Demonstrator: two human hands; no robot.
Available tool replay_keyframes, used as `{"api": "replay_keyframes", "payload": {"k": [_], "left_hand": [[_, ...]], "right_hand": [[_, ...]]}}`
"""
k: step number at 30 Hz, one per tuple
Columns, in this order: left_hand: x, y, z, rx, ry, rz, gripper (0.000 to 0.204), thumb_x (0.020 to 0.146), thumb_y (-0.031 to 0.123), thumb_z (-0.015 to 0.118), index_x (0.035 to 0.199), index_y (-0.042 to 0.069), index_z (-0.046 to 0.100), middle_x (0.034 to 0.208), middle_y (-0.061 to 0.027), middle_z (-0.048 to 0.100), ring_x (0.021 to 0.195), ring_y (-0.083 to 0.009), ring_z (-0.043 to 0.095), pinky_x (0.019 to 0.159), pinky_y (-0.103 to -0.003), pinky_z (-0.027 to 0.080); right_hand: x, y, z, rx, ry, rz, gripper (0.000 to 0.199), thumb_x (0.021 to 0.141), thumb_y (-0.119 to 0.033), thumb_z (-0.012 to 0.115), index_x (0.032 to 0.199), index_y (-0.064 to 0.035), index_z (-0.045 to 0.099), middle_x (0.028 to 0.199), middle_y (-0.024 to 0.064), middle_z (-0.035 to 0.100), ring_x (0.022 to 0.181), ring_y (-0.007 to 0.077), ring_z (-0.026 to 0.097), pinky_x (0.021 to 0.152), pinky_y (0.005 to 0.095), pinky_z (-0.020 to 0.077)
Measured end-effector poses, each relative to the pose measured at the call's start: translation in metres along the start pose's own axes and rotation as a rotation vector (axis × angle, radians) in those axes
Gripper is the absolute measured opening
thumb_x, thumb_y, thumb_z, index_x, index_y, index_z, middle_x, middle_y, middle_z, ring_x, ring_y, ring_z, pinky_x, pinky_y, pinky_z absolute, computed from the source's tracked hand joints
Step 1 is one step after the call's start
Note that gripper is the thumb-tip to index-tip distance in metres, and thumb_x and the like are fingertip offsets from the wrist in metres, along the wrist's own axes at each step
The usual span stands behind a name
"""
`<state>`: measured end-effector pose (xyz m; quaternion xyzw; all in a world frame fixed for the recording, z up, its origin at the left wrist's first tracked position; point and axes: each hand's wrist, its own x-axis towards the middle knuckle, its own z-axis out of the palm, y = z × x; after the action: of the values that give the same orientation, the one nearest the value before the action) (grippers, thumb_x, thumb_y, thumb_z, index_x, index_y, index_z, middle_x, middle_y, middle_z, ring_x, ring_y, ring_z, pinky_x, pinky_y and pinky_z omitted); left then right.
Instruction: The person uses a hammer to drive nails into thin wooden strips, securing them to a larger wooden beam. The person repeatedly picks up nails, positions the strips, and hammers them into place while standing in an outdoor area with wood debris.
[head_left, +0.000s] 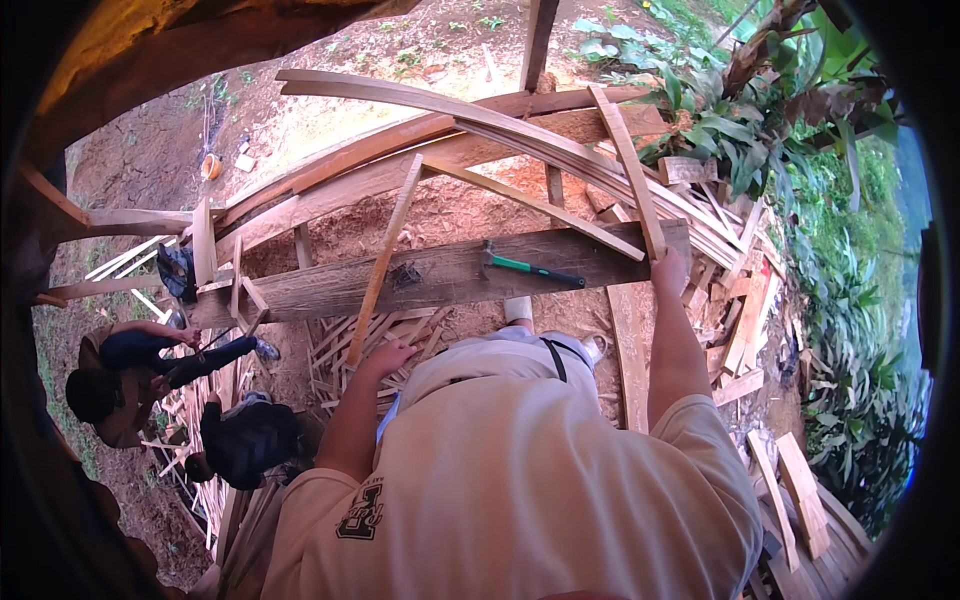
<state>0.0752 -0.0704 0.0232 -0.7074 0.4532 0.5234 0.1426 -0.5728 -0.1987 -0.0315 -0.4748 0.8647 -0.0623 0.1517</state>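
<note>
My right hand (670,268) grips the near end of a narrow wooden strip (628,165), which slants up and away over the right end of a weathered plank (340,283). Close to my waist on the left, my left hand (388,358) has its fingers curled; whether anything is in them is hidden. Just left of that hand lies the near end of another strip (385,262). Its far end meets a third strip (530,208) at a corner, and that one runs right toward my right hand. On the plank rests a hammer (535,267) with a green and black handle.
Long boards (400,170) lie beyond the plank, before a post (538,45). Offcuts (735,330) pile up at the right, beside leafy plants (730,130). Two people (250,440) are low at the left, near a black bag (177,270). Planks (800,490) lie lower right.
</note>
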Motion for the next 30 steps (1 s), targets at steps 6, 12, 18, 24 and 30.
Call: {"api": "replay_keyframes", "payload": {"k": [6,12,18,24,30], "left_hand": [[0.006,-0.005,-0.005,0.12,-0.062,-0.02,0.055,0.096,0.05,0.065,0.116,0.0,0.072,0.113,-0.0167,0.075,0.106,-0.0293,0.07,0.095,-0.041,0.051],[0.041,-0.033,0.014,0.033,-0.192,-0.07,0.06,0.093,0.055,0.067,0.108,-0.002,0.072,0.102,-0.0119,0.073,0.086,-0.0259,0.068,0.079,-0.042,0.052],[0.05,0.14,-0.001,0.338,-0.188,0.057,0.062,0.096,0.054,0.061,0.125,0.001,0.071,0.119,-0.0231,0.073,0.108,-0.0344,0.072,0.094,-0.046,0.054],[0.026,0.305,0.024,0.23,0.174,0.438,0.052,0.097,0.042,0.064,0.122,-0.003,0.066,0.122,-0.0278,0.069,0.118,-0.0387,0.067,0.1,-0.05,0.052],[0.04,0.382,0.087,0.453,0.283,0.688,0.048,0.093,0.037,0.068,0.123,0.001,0.058,0.126,-0.0195,0.063,0.122,-0.0373,0.06,0.1,-0.05,0.052]], "right_hand": [[-0.001,-0.009,-0.026,0.014,0.032,0.043,0.047,0.082,-0.027,0.077,0.117,-0.0001,0.061,0.106,0.0286,0.071,0.105,0.0469,0.067,0.093,0.0541,0.0523],[-0.015,-0.027,-0.059,0.226,-0.057,0.033,0.05,0.082,-0.029,0.08,0.117,0.0017,0.063,0.111,0.0283,0.071,0.109,0.0426,0.068,0.09,0.0488,0.0524],[-0.084,0.044,-0.055,0.643,-0.16,0.001,0.038,0.091,-0.038,0.081,0.091,-0.0029,0.068,0.065,-0.0014,0.056,0.055,0.0085,0.051,0.051,0.0279,0.0398],[-0.219,0.09,-0.104,0.728,-0.268,0.24,0.027,0.091,-0.026,0.08,0.09,-0.0018,0.067,0.065,-0.004,0.051,0.058,0.0061,0.045,0.051,0.0283,0.0335],[-0.32,0.111,-0.167,0.628,-0.346,0.397,0.021,0.093,-0.02,0.076,0.092,-0.0009,0.068,0.067,-0.0032,0.056,0.056,0.0049,0.047,0.049,0.0285,0.0348]]}}
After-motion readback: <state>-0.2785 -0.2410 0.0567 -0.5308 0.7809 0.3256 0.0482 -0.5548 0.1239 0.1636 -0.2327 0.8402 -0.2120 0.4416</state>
